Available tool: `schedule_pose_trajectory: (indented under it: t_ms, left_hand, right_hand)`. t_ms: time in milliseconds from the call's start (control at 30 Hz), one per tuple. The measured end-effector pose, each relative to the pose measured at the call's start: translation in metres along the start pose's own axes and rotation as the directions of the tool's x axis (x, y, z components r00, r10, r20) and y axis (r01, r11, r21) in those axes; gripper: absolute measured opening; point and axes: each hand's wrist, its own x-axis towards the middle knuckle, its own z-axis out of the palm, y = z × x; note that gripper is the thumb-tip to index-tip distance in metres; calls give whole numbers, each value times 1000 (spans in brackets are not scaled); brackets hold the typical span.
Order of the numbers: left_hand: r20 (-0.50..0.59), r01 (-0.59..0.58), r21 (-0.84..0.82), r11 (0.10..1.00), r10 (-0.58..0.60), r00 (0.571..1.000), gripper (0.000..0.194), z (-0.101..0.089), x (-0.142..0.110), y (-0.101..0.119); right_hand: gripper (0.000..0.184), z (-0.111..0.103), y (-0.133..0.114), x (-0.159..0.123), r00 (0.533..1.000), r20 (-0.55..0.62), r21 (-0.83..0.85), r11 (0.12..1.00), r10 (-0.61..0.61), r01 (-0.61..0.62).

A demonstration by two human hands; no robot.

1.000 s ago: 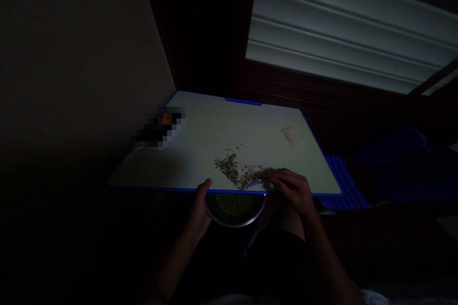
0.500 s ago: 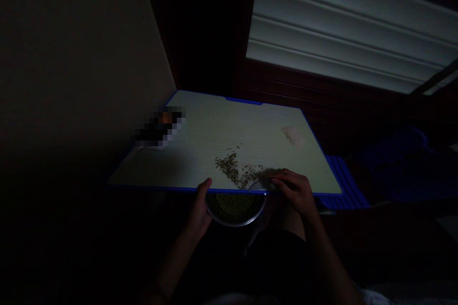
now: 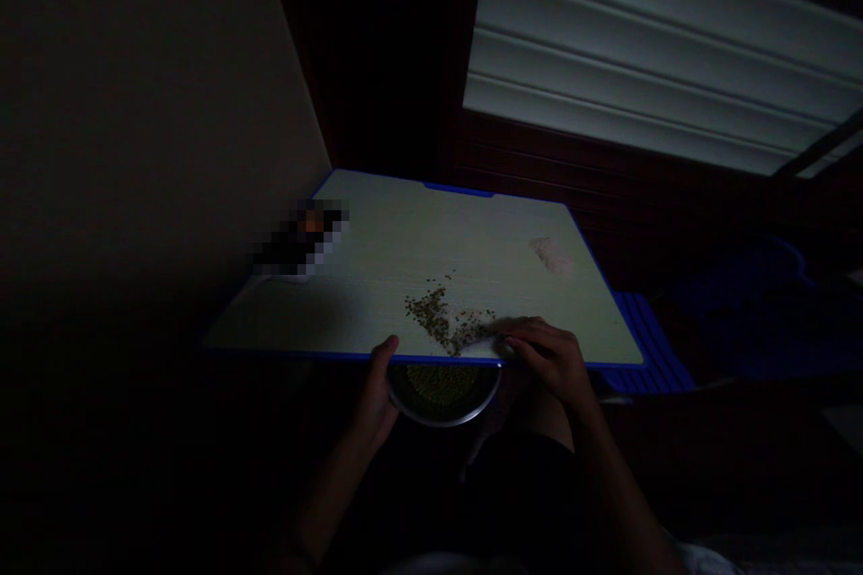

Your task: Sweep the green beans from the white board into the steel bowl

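Observation:
My left hand [image 3: 378,400] is closed on the side of a metal bowl [image 3: 458,421], its thumb up at the table's near edge. Green beans [image 3: 438,384] that look like mung beans fill the part of the bowl that shows below that edge. My right hand [image 3: 549,355] rests low over the table [image 3: 404,225], fingers pinched on a thin, pale, flat piece [image 3: 480,342] whose kind the dim light hides. The piece touches a loose scatter of beans [image 3: 431,313] mixed with pale grains near the edge.
A small heap of pale grains [image 3: 549,254] lies at the table's right. A blurred-out object [image 3: 300,238] stands at the left edge by the wall. Blue slatted plastic [image 3: 651,346] and a blue chair-like shape [image 3: 742,314] are at the right.
My right hand has shifted slightly left, and the flat piece has turned from showing its broad face to a thin edge. The left hand and bowl stay in place.

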Motion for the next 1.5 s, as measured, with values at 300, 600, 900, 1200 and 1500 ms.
schedule_pose_trajectory:
  t_ms: [300, 600, 900, 1200, 1500]
  left_hand:
    - [-21, -20, -17, 1000, 20, 1000, 26, 5, -4, 1]
    - [-3, -19, -13, 1000, 19, 1000, 26, 2, -4, 1]
    - [-24, -32, -17, 999, 32, 999, 27, 4, -3, 2]
    - [-11, -29, -10, 1000, 29, 1000, 29, 3, -2, 0]
    - [4, -12, -2, 1000, 12, 1000, 31, -1, -1, 0]
  right_hand:
    - [14, -1, -2, 0, 1000, -6, 23, 1000, -9, 9]
    - [13, -2, -4, 1, 1000, -21, 21, 1000, 11, -11]
    - [12, -2, -3, 0, 1000, -24, 24, 1000, 10, -9]
    - [13, -1, -4, 0, 999, 25, 11, 1000, -28, 27]
    - [18, 1, 1, 0, 1000, -11, -26, 999, -27, 26]
